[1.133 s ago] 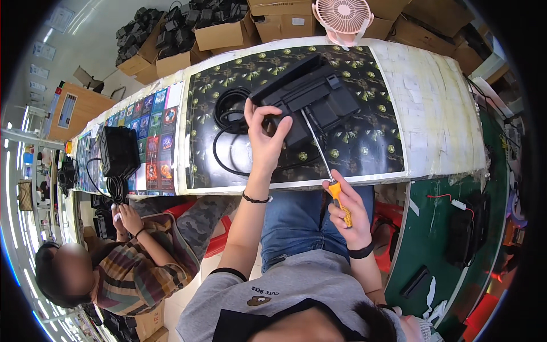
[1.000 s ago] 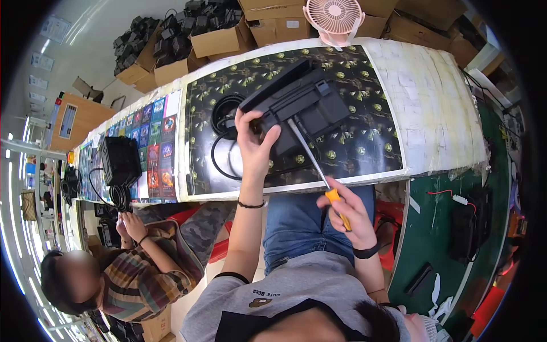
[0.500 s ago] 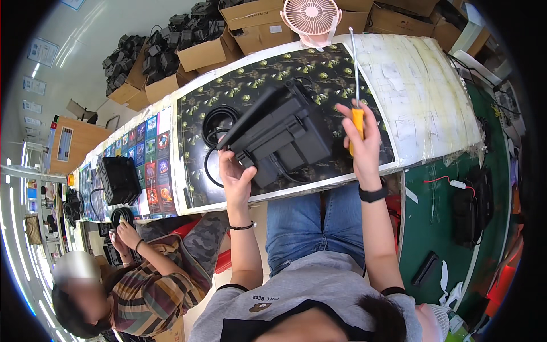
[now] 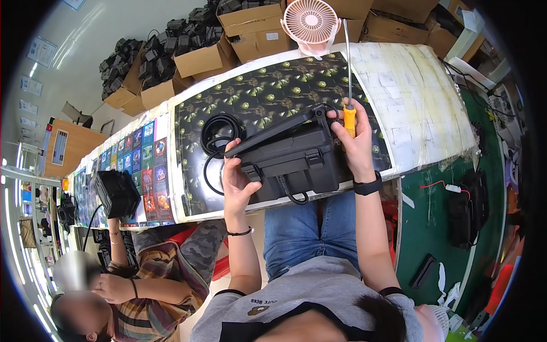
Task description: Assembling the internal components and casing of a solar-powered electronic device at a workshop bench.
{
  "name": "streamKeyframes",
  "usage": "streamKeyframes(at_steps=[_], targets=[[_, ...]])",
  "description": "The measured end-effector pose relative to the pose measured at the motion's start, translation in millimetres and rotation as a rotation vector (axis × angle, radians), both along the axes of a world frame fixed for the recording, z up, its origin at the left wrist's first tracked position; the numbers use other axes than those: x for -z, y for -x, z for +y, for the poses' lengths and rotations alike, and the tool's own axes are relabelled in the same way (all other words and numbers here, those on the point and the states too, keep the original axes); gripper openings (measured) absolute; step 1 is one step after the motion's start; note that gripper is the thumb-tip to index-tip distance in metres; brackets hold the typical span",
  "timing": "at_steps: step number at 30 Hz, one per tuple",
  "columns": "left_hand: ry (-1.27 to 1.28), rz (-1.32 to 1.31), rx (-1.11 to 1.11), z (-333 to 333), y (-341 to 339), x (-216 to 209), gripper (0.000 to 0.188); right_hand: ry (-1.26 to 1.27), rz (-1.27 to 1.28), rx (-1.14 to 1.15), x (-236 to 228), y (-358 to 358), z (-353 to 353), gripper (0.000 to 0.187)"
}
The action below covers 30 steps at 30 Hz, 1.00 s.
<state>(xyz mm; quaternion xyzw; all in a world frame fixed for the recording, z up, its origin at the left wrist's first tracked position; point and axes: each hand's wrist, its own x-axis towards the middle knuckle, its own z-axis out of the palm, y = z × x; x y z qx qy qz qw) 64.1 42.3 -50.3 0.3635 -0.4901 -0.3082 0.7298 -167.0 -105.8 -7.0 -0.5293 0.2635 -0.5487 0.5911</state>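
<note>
A black plastic case (image 4: pixel 290 171) with latches and a long hinged bar or handle (image 4: pixel 279 132) along its far side is at the table's near edge. My left hand (image 4: pixel 236 185) grips its left end, thumb on the near side and fingers up by the bar. In my right hand (image 4: pixel 358 142) is a screwdriver (image 4: pixel 349 114) with a yellow handle, its long metal shaft pointing away from me. Fingers of that hand come close to the case's right end; whether they touch it I cannot tell. A coiled black cable (image 4: pixel 219 128) lies behind the case's left end.
A pink fan (image 4: pixel 310 23) stands at the table's far edge. Behind it are cardboard boxes (image 4: pixel 205 60), some filled with black cases. At left, a co-worker's hand (image 4: pixel 115 225) is under another black case (image 4: pixel 115 194). More black cases (image 4: pixel 470 211) lie on a green surface at right.
The case has turned so that its long side lies more level. My right hand with the screwdriver has moved left, closer to the case. The co-worker's case has tilted and one of their hands has risen.
</note>
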Motion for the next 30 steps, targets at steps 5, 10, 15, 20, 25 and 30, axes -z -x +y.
streamKeyframes(at_steps=[5, 10, 15, 20, 25, 30], targets=[[-0.2, 0.062, -0.008, 6.2, -3.5, 9.6, 0.08, 0.079, 0.075, -0.019, 7.5, 0.5, -5.7, 0.06], [-0.297, 0.112, -0.017, 16.5, 0.2, 8.1, 0.089, 0.082, -0.01, -0.026, 24.3, -7.5, 9.3, 0.061], [-0.279, 0.173, -0.021, 20.6, 3.1, 8.4, 0.082, 0.076, -0.062, 0.044, 22.7, -13.8, 18.8, 0.06], [-0.251, -0.113, -0.104, 30.2, 12.2, -9.9, 0.076, -0.023, -0.014, 0.083, 31.9, -13.9, 19.9, 0.055], [-0.33, -0.181, -0.217, 38.6, 30.4, -25.3, 0.063, -0.228, 0.105, 0.081, 35.2, -11.5, 15.2, 0.05], [-0.346, 0.091, -0.346, 35.0, 34.9, -26.3, 0.059, -0.157, 0.203, 0.074, 47.7, -9.5, 4.5, 0.047]])
